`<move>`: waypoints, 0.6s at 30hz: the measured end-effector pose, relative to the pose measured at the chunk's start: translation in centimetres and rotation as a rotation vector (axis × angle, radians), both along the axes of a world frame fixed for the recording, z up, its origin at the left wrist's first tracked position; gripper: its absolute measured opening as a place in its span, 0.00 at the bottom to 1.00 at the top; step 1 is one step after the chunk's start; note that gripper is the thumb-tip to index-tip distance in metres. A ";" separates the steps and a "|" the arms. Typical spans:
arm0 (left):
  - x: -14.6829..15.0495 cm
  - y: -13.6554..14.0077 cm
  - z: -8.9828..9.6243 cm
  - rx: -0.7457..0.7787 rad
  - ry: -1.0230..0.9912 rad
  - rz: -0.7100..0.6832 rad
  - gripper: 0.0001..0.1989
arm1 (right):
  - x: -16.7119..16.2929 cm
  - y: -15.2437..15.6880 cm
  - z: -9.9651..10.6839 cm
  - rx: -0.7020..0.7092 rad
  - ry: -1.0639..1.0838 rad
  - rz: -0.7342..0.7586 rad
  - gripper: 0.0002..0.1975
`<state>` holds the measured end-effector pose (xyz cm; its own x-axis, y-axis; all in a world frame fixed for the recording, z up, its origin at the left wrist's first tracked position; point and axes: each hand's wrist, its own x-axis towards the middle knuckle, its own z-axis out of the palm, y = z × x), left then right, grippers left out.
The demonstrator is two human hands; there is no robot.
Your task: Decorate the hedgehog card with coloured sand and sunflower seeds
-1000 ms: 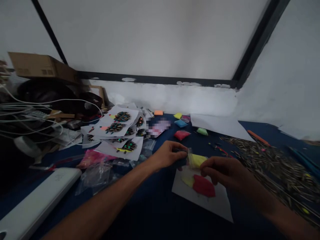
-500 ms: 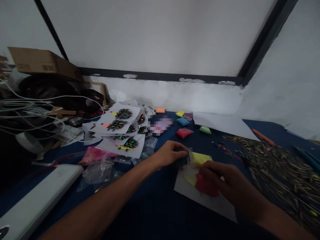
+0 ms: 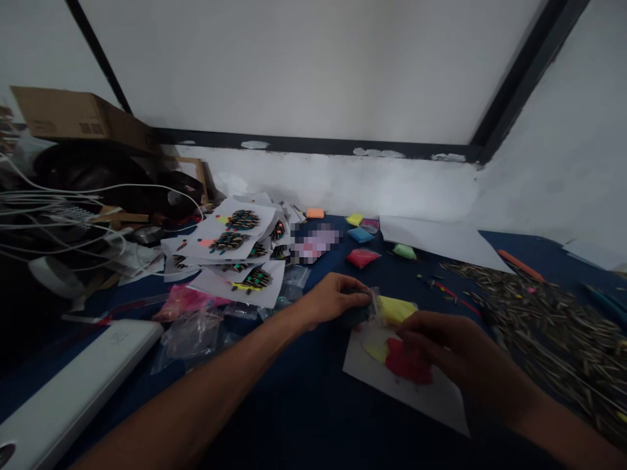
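Observation:
A clear plastic bag holding a flat yellow lump (image 3: pixel 396 309), which looks like modelling clay, is between my hands. My left hand (image 3: pixel 336 300) pinches the bag's clear end, thumb against fingers. My right hand (image 3: pixel 448 339) has its fingers closed at the bag's near right corner; the fingertips are dim and partly hidden. Just below lies a white sheet of paper (image 3: pixel 365 378). It carries a flat red patch (image 3: pixel 409 362) with a smaller pale yellow patch (image 3: pixel 375 351) to its left. My right hand covers part of the sheet.
Sheets with seed-covered pictures (image 3: pixel 230 241) are piled left, near empty clear bags (image 3: pixel 193 336) and a white device (image 3: pixel 81 391). Packets in red (image 3: pixel 362 258), blue (image 3: pixel 360 235) and green (image 3: pixel 404 251) lie behind. Striped seeds (image 3: pixel 539 326) spread right, beside an orange tool (image 3: pixel 520 266).
Both hands stay at the yellow packet, with only a slight shift of the right fingers. The whole view has moved a little.

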<state>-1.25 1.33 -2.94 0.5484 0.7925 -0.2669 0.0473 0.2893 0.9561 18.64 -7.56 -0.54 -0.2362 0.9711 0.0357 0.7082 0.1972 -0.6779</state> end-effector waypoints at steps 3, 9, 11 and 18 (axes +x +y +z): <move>0.0 0.1 -0.1 0.013 0.002 0.001 0.06 | 0.0 0.0 -0.2 0.030 -0.002 0.013 0.12; -0.1 0.2 -0.5 -0.024 -0.025 -0.017 0.09 | 0.0 -0.3 -0.9 0.057 0.008 0.005 0.11; -0.1 0.1 -0.4 -0.007 -0.021 -0.017 0.09 | 0.0 -0.3 -0.9 0.026 -0.004 -0.002 0.11; -0.1 0.3 -0.5 0.056 0.012 -0.027 0.09 | -0.3 -0.3 -0.4 0.052 -0.098 0.027 0.13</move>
